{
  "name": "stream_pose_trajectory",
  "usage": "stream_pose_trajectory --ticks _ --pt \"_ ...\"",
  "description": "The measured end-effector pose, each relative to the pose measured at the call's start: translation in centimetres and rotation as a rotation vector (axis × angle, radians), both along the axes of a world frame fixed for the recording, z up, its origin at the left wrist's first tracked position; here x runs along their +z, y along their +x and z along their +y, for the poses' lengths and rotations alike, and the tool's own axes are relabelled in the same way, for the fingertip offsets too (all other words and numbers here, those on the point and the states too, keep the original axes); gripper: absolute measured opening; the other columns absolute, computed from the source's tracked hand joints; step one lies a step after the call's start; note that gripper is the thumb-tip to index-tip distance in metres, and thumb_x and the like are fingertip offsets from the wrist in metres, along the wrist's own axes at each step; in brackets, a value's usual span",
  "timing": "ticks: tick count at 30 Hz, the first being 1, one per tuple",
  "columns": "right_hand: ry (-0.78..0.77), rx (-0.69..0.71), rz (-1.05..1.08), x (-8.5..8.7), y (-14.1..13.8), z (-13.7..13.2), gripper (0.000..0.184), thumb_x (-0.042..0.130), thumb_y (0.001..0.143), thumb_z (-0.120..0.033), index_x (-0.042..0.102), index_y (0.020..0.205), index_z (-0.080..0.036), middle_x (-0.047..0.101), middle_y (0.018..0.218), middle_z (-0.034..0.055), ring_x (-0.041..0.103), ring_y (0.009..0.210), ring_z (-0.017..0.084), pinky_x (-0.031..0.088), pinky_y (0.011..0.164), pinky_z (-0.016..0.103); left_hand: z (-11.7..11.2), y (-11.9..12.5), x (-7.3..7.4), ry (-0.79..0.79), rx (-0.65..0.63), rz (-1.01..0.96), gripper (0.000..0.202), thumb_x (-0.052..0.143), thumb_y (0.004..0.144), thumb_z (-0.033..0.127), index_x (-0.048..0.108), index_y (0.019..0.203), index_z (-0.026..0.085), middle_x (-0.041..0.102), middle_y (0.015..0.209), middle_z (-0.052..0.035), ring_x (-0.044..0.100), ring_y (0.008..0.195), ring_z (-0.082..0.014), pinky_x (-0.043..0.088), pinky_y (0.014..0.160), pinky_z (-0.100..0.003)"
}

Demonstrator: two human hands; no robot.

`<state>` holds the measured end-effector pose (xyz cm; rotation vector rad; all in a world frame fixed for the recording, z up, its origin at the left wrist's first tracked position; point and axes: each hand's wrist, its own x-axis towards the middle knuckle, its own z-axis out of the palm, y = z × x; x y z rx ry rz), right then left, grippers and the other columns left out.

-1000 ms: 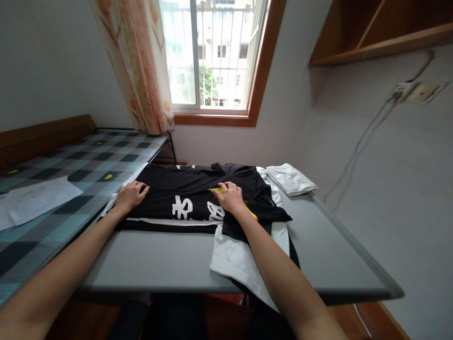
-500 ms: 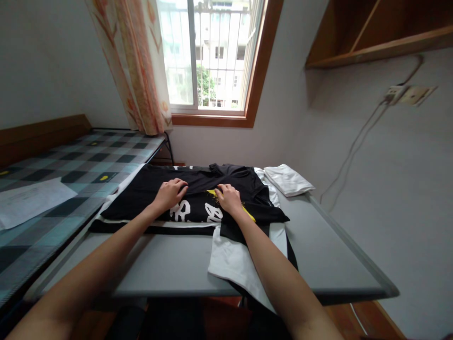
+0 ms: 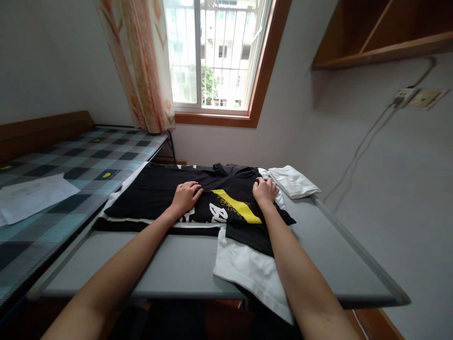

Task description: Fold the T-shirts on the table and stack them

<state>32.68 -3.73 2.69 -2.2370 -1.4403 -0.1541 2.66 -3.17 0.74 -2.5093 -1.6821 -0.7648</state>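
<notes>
A black T-shirt (image 3: pixel 159 191) with white lettering and a yellow stripe lies folded lengthwise on the grey table. My left hand (image 3: pixel 187 196) rests palm down on the shirt's middle, fingers stretched and covering part of the lettering. Farther right, my right hand (image 3: pixel 266 190) lies on the cloth by the shirt's right end, its fingers apart and touching the fabric. Beneath it are more garments, with white and black edges showing. A white sleeve (image 3: pixel 244 264) spreads toward me and droops over the table's front edge.
A folded white cloth (image 3: pixel 294 182) sits at the grey table's (image 3: pixel 339 264) far right corner. To the left stands a bed with a checked cover (image 3: pixel 81 165) and paper sheets (image 3: pixel 38 196). A shelf (image 3: pixel 382 38) juts from the right wall above a plugged socket (image 3: pixel 403 98).
My right hand has slid right across the shirt, uncovering the yellow stripe. The left hand has shifted slightly right over the lettering. The camera view has turned a little left.
</notes>
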Motion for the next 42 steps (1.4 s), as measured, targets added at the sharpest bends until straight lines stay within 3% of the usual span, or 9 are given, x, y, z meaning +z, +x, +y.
stream_pose_trajectory --ticks 4,9,13,22,30,33,36,39,42 --pt "-0.060 -0.072 -0.033 -0.1 2.5 1.1 0.036 0.047 0.091 -0.028 0.065 0.120 -0.017 0.057 0.125 0.0195 0.049 0.115 0.034 0.033 0.096 0.050 0.5 -1.2 0.5 -0.075 0.073 -0.054 0.030 0.046 0.094 0.040 0.071 0.104 0.025 0.066 0.122 -0.0048 0.058 0.114 -0.0237 0.039 0.100 -0.039" --pt "-0.176 -0.039 -0.005 -0.1 4.7 2.1 0.027 0.049 0.091 -0.031 0.069 0.107 -0.022 0.061 0.122 0.0127 0.052 0.113 0.030 0.033 0.099 0.050 1.7 -3.7 0.9 -0.071 0.207 -0.018 0.031 0.047 0.093 0.039 0.071 0.103 0.024 0.067 0.119 -0.0066 0.060 0.110 -0.0252 0.040 0.097 -0.039" --pt "-0.175 0.008 -0.064 0.3 5.4 2.6 0.026 0.047 0.091 -0.026 0.068 0.104 -0.020 0.063 0.120 0.0130 0.053 0.113 0.030 0.034 0.098 0.050 2.2 -4.9 0.9 -0.093 0.272 0.013 0.032 0.046 0.093 0.039 0.071 0.105 0.023 0.067 0.120 -0.0070 0.060 0.110 -0.0260 0.041 0.095 -0.039" --pt "-0.263 0.005 0.035 0.6 6.6 3.4 0.028 0.046 0.091 -0.025 0.065 0.111 -0.020 0.063 0.122 0.0149 0.060 0.109 0.029 0.046 0.086 0.040 2.2 -4.8 0.4 -0.093 0.277 0.077 0.034 0.044 0.094 0.041 0.071 0.104 0.023 0.066 0.120 -0.0084 0.059 0.109 -0.0276 0.043 0.092 -0.040" --pt "-0.331 -0.002 -0.007 1.7 6.2 4.4 0.032 0.054 0.082 -0.022 0.065 0.112 -0.020 0.063 0.117 0.0153 0.059 0.110 0.030 0.042 0.093 0.048 2.0 -4.5 0.0 -0.063 0.275 0.127 0.035 0.043 0.095 0.043 0.069 0.107 0.022 0.065 0.118 -0.0105 0.057 0.109 -0.0288 0.042 0.090 -0.041" --pt "-0.218 0.087 -0.096 2.2 5.3 5.4 0.036 0.052 0.085 -0.027 0.063 0.119 -0.020 0.058 0.124 0.0166 0.054 0.115 0.031 0.039 0.097 0.048 2.1 -4.4 -0.3 -0.051 0.282 0.135 0.035 0.043 0.095 0.042 0.068 0.108 0.022 0.064 0.118 -0.0110 0.057 0.109 -0.0291 0.042 0.090 -0.041" --pt "-0.180 0.255 -0.098 2.7 4.0 7.2 0.036 0.051 0.088 -0.029 0.064 0.121 -0.022 0.058 0.125 0.0150 0.055 0.116 0.028 0.040 0.099 0.041 2.1 -4.3 -0.4 -0.041 0.275 0.134 0.035 0.042 0.095 0.041 0.067 0.108 0.021 0.064 0.117 -0.0115 0.056 0.109 -0.0298 0.041 0.090 -0.042" --pt "-0.190 0.409 -0.024 3.1 2.5 9.3 0.034 0.054 0.088 -0.023 0.068 0.119 -0.020 0.061 0.125 0.0127 0.055 0.117 0.023 0.038 0.103 0.033 2.1 -4.3 -0.4 -0.042 0.278 0.135 0.034 0.042 0.095 0.039 0.067 0.109 0.022 0.064 0.115 -0.0121 0.056 0.109 -0.0303 0.041 0.090 -0.044" --pt "-0.173 0.457 0.189 3.2 1.2 11.0 0.030 0.057 0.084 -0.015 0.073 0.109 -0.018 0.065 0.124 0.0096 0.055 0.120 0.020 0.036 0.106 0.028 2.1 -4.2 -0.4 -0.054 0.296 0.136 0.032 0.043 0.094 0.038 0.067 0.109 0.022 0.063 0.115 -0.0119 0.055 0.109 -0.0297 0.041 0.091 -0.043"
